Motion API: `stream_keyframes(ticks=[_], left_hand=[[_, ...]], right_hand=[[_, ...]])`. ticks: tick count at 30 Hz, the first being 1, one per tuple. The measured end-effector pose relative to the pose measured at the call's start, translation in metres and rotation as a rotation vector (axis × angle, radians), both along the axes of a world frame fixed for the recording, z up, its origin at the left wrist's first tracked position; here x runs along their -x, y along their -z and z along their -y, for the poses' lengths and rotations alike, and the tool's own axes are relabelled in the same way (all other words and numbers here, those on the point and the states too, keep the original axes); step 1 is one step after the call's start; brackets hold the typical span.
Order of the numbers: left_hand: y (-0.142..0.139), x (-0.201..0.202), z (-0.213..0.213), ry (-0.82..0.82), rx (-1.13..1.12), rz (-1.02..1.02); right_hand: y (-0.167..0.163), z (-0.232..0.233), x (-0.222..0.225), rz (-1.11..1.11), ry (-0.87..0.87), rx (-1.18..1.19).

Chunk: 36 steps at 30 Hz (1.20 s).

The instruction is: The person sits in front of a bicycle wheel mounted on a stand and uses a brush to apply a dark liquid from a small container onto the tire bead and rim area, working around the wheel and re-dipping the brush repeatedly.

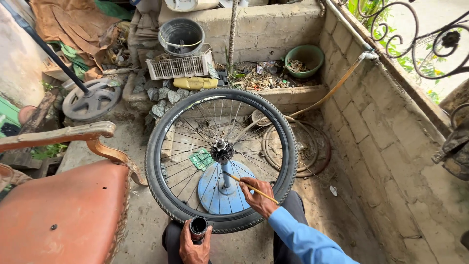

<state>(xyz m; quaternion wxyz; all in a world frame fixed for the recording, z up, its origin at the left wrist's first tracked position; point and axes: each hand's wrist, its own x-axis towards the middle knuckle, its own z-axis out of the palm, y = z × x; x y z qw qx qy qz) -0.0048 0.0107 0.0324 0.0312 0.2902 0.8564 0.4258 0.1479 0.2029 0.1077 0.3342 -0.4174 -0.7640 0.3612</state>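
I look down into a dusty yard corner walled with pale blocks [391,127], bare ground underfoot. My right hand [258,194], at five o'clock from the hub, is pinched shut on one thin yellow brush [250,188] whose tip lies among the spokes toward the hub. My left hand [194,244], at six o'clock by my knees, is wrapped tight around one small dark can [198,228], mouth up. Both hands serve one bicycle wheel [221,159], tyre on, lying flat on one blue stand [223,188]. Outward: one orange chair [63,210] at eight o'clock, one grey disc [91,100] at ten, one grey bucket [181,36] and one white crate [180,67] at twelve, one green basin [305,59] at one.
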Motion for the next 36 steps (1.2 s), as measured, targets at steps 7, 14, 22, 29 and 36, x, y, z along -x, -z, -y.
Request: stream_keyframes(ticks=[7,14,22,29,36], left_hand=[[0.003,0.000,0.003,-0.002,-0.041,-0.007],[0.012,-0.003,0.010,0.024,-0.082,-0.020],[0.020,-0.003,0.011,0.049,-0.148,-0.065],[0.025,-0.001,0.010,0.060,-0.122,-0.073],[0.024,-0.002,0.008,0.058,-0.123,-0.037]], right_hand=[[-0.004,-0.012,0.022,0.078,-0.011,-0.011],[-0.003,0.012,-0.015,0.150,-0.103,0.050],[-0.014,0.050,-0.052,0.108,-0.168,0.078],[-0.018,0.041,-0.053,0.115,-0.114,0.097],[-0.014,0.015,-0.044,0.030,-0.012,-0.115]])
